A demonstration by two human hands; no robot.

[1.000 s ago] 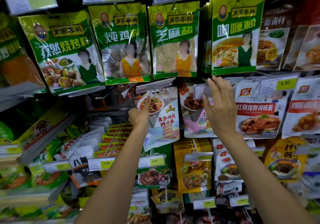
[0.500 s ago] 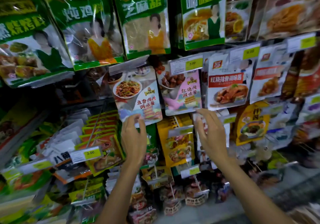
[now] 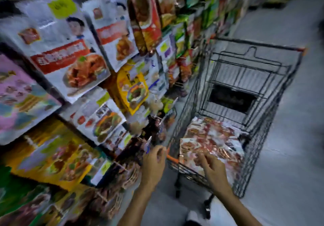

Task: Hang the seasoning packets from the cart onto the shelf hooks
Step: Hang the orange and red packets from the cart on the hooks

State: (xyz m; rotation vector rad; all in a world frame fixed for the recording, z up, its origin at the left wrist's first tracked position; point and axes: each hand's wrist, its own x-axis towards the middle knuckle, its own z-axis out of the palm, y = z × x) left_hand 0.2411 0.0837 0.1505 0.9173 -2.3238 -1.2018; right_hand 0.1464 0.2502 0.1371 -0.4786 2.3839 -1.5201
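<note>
Black wire cart (image 3: 280,94): glossy red-white seasoning packets (image 3: 212,136), flat for pickup. Right hand (image 3: 213,168) spread empty above; left hand (image 3: 154,161), grip unclear.

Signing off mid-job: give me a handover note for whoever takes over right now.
Left hand: loosely curled, seems empty, by the near rim of the cart.
Right hand: open, over the seasoning packets piled in the cart; no grip yet.
Done: many hung packets show at left.
Left to do: grasp a packet, hang it, repeat for the pile. View is blurred.
</note>
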